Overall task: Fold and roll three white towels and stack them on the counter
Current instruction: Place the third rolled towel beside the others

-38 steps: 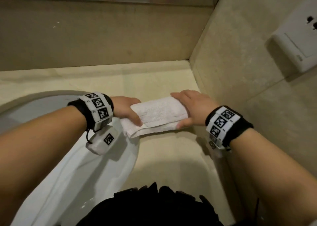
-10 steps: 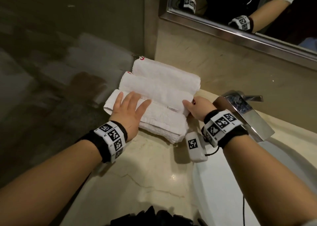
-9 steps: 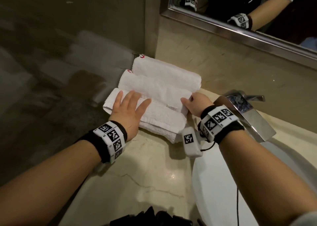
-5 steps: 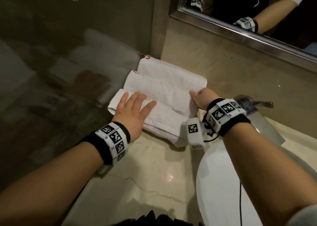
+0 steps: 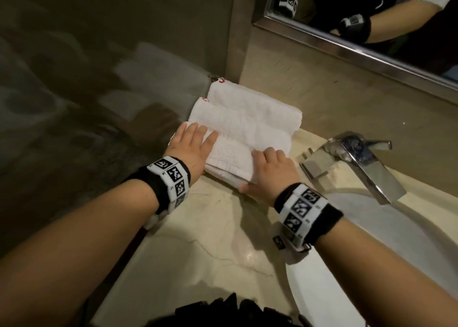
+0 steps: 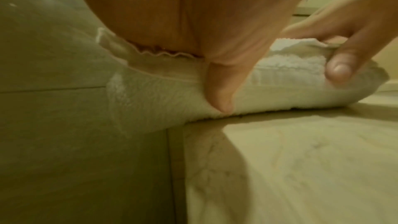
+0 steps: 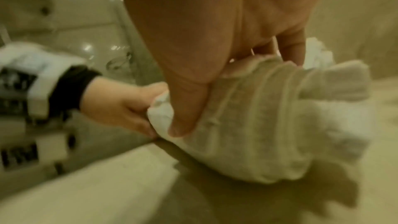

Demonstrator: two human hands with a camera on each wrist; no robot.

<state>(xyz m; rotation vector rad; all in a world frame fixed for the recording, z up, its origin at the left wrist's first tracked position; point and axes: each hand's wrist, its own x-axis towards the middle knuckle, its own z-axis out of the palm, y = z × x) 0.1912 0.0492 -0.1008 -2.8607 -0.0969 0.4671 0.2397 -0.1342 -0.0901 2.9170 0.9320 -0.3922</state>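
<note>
- The white sink basin (image 5: 371,272) sits sunk into the marble desk (image 5: 203,252) at my right; I can't see anything lying in the part of it that shows, and the chrome faucet (image 5: 359,160) reaches over its rim.
- My left hand (image 5: 190,150) lies on the left end of the nearest rolled towel (image 5: 230,158); its fingers (image 5: 195,132) are straight and spread on top, and in the left wrist view the thumb (image 6: 221,91) presses against the roll's near side.
- My right hand (image 5: 270,173) holds the right end of the same towel: its fingers (image 5: 266,153) curl over the top and the thumb (image 5: 244,189) tucks in against the near lower edge, so the roll is gripped between them. The right wrist view, blurred, shows the thumb (image 7: 185,117) pressed into the towel's layered end.
- The nearest rolled towel rests on the desk between my two hands, close to the left edge by the dark glass panel (image 5: 99,78).
- Just behind it, touching, lies the middle rolled towel (image 5: 247,125), and behind that the far rolled towel (image 5: 252,101), near the back wall under the mirror (image 5: 371,16).
- All three rolls lie side by side, parallel; the two rear ones show a red mark at their left ends.
</note>
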